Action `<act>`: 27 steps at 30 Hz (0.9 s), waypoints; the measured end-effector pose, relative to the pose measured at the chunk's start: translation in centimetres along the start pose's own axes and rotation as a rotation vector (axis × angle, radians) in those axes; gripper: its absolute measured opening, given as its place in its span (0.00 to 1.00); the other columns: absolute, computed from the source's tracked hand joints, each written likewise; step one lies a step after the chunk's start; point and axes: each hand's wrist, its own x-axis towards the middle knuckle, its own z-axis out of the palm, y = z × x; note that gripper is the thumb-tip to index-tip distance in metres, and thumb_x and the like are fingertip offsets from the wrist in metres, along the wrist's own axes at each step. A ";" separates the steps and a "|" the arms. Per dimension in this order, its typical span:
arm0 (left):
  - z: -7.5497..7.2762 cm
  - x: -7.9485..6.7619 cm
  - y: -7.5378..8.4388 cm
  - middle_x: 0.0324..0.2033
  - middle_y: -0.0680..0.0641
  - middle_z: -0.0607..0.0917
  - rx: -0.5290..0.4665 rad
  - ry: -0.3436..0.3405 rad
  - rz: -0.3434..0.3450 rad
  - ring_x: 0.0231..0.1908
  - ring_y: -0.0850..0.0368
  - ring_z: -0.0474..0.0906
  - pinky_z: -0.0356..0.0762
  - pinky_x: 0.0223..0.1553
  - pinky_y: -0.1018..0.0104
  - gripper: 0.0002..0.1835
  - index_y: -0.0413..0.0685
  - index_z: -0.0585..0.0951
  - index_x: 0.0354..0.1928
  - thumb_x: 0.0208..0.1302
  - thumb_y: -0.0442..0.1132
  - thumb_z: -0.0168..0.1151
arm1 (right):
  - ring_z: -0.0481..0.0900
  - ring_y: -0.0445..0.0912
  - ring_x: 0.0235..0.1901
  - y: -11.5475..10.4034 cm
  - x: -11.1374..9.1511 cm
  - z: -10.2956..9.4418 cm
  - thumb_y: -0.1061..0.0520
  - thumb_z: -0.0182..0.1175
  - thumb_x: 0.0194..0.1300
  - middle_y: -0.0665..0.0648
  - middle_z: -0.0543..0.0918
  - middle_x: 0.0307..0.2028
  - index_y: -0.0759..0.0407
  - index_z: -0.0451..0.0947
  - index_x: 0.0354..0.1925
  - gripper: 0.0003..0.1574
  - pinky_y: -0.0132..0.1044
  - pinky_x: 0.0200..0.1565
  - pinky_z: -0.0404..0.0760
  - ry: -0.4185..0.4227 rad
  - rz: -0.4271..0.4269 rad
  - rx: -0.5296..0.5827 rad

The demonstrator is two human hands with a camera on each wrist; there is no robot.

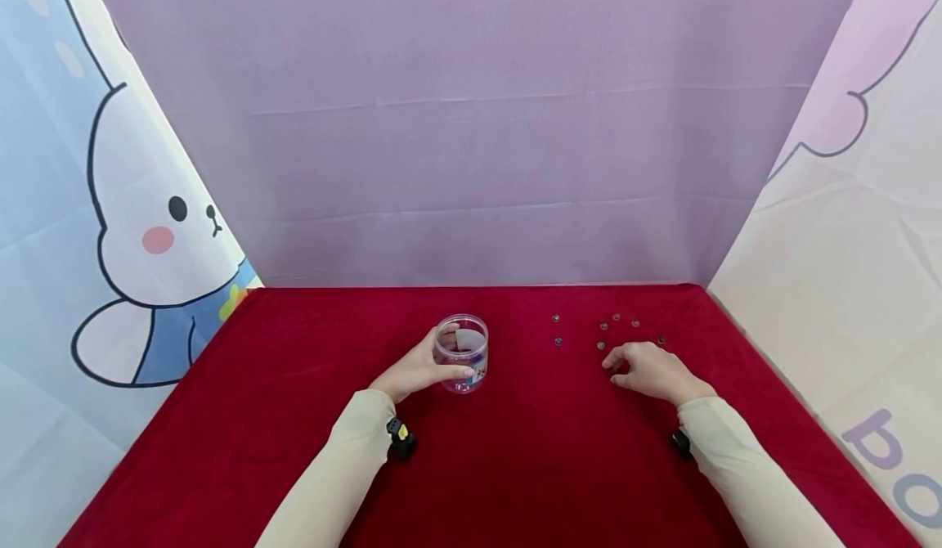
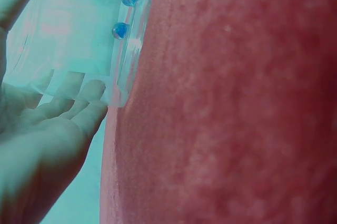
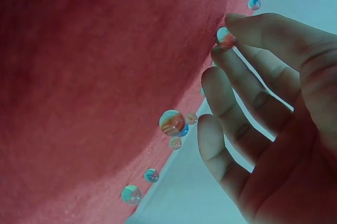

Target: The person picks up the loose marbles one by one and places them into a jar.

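A clear plastic jar [image 1: 474, 368] without a lid stands at the middle of the red cloth, slightly tilted. My left hand [image 1: 425, 366] grips it from the left, thumb in front and fingers behind. Through the jar's wall, the left wrist view shows two blue-tinted glass marbles, one of them a marble [image 2: 120, 30] near the bottom. To the right, my right hand [image 1: 651, 370] is low over the cloth. Its thumb and a fingertip pinch a clear marble [image 3: 225, 38] with an orange-red swirl. The other fingers are loosely bent.
Several loose marbles lie beyond and beside the right hand, such as a marble [image 1: 555, 318] at the left and a marble [image 1: 660, 340] at the right. Red cloth [image 1: 515, 466] covers the table. A lilac curtain [image 1: 471, 139] closes the back, with printed curtains at both sides.
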 end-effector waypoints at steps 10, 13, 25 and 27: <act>-0.1 -0.1 0.1 0.65 0.46 0.70 -0.004 0.002 -0.010 0.62 0.50 0.69 0.72 0.60 0.50 0.50 0.51 0.55 0.76 0.58 0.48 0.76 | 0.81 0.48 0.39 0.2 0.2 0.1 0.64 0.69 0.60 0.51 0.86 0.39 0.56 0.87 0.43 0.11 0.45 0.39 0.80 0.007 -0.008 -0.014; -0.1 -0.1 0.0 0.65 0.45 0.70 -0.001 -0.003 -0.007 0.62 0.49 0.69 0.73 0.59 0.50 0.50 0.50 0.55 0.76 0.58 0.48 0.75 | 0.81 0.48 0.39 0.2 0.2 0.1 0.64 0.69 0.61 0.51 0.86 0.39 0.55 0.87 0.42 0.11 0.46 0.39 0.80 0.012 -0.008 -0.025; 0.1 -0.1 0.2 0.64 0.47 0.70 0.008 0.012 -0.018 0.62 0.51 0.69 0.71 0.60 0.50 0.49 0.54 0.56 0.75 0.57 0.48 0.76 | 0.83 0.49 0.41 0.3 0.2 -0.1 0.64 0.68 0.61 0.50 0.86 0.38 0.55 0.88 0.42 0.10 0.50 0.42 0.81 0.026 -0.034 -0.059; 0.1 -0.1 0.2 0.65 0.47 0.70 0.010 0.014 -0.021 0.63 0.52 0.69 0.71 0.61 0.50 0.50 0.54 0.56 0.75 0.57 0.48 0.76 | 0.83 0.49 0.41 0.2 0.2 -0.1 0.64 0.68 0.62 0.50 0.86 0.39 0.55 0.88 0.42 0.10 0.50 0.43 0.81 0.026 -0.031 -0.056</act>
